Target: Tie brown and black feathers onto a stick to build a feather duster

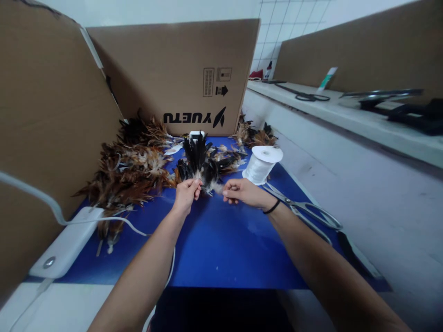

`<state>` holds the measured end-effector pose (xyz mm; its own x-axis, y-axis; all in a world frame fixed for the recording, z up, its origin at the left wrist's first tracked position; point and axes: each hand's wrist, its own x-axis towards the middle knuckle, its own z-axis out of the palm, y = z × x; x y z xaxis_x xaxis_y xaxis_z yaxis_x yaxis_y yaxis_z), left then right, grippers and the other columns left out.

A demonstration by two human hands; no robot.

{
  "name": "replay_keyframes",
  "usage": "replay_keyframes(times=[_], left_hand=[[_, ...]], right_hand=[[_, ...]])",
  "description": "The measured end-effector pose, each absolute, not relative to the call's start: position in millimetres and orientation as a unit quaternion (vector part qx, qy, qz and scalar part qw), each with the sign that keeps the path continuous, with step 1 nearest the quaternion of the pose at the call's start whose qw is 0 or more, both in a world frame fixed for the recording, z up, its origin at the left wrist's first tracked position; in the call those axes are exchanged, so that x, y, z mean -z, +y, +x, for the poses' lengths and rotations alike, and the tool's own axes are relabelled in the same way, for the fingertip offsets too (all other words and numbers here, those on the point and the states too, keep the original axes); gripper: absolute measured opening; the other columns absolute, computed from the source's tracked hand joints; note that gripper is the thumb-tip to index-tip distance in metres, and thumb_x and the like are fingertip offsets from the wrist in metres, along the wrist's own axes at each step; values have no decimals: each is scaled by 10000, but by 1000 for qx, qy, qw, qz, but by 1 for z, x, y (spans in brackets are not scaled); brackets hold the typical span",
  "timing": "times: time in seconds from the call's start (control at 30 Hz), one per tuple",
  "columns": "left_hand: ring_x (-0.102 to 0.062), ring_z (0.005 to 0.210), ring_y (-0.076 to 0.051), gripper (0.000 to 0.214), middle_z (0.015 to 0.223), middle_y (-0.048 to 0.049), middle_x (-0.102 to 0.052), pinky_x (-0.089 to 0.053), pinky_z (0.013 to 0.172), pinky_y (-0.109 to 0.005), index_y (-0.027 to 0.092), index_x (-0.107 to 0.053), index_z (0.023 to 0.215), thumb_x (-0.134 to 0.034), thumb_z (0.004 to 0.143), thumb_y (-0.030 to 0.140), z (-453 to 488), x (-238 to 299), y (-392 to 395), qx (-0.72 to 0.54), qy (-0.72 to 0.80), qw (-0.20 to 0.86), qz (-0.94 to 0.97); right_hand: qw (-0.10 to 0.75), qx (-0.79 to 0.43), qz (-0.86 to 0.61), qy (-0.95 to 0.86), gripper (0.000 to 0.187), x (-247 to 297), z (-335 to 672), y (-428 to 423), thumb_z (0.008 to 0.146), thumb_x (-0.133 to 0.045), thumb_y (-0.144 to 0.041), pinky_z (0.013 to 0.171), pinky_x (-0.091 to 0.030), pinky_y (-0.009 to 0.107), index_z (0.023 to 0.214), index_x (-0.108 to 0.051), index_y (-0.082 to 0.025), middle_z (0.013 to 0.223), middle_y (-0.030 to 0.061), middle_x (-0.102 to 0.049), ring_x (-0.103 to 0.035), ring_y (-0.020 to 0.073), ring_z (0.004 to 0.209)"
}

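My left hand (186, 193) is closed in a pinch on the quill ends of a bunch of dark feathers (198, 162) that stands up from the blue mat (221, 249). My right hand (242, 192) is just to the right, its fingers curled shut near the fluffy white base of the bunch; what it holds is too small to make out. A black band sits on my right wrist. A spool of white thread (261, 165) stands right behind my right hand.
A heap of brown feathers (128, 175) lies at the left. Steel scissors (304, 212) lie right of my wrist. Cardboard walls (180, 74) close off the back and left. A white power pack (65, 249) with a cable sits front left. A white ledge (346, 115) with tools runs along the right.
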<state>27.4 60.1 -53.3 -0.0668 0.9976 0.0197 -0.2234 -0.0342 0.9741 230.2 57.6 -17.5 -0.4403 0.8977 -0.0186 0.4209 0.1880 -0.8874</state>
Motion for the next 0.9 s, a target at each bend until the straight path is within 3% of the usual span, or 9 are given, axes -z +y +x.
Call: replay_keyframes(times=[0.1,0.17,0.3,0.47,0.7,0.9], left_hand=[[-358,380,-23,369,504,42,-470,-242,350,-166,112,-611,679,-701,633,466,30,51,57,-556,439,550,442],[-349,376,-20,368,509,42,-469,-235,348,-163,110,-615,683,-701,636,465,32,50,55,-534,431,565,458],[-332,363,-21,359,499,49,-458,-237,342,-163,118,-616,692,-658,687,474,38,52,51,-473,424,581,509],[-342,366,-32,349,462,53,-447,-257,354,-164,120,-615,696,-628,722,468,41,58,49,-440,432,562,551],[-347,348,-43,352,400,58,-423,-283,363,-171,134,-575,615,-596,755,455,44,61,47,-429,463,519,577],[-417,365,-59,334,438,39,-488,-348,385,-184,130,-595,619,-605,759,432,47,63,47,-421,465,520,580]], right_hand=[[332,-253,-495,-762,141,20,233,60,642,-704,-232,691,-480,306,770,-668,-184,799,42,-676,-609,171,752],[378,-196,-505,-751,186,22,231,60,652,-701,-236,720,-474,321,831,-683,-187,849,50,-671,-596,172,771],[442,-338,-479,-679,263,28,216,56,717,-644,-353,585,-469,269,891,-676,-159,707,24,-661,-569,133,604],[512,-416,-448,-603,254,38,200,55,659,-693,-361,611,-478,259,780,-660,-140,705,19,-671,-593,129,635],[509,-446,-448,-584,229,44,199,54,681,-686,-372,553,-462,260,667,-631,-150,618,1,-639,-564,131,567],[501,-489,-447,-557,212,46,198,48,698,-678,-360,601,-489,297,674,-633,-154,634,14,-655,-597,161,600]])
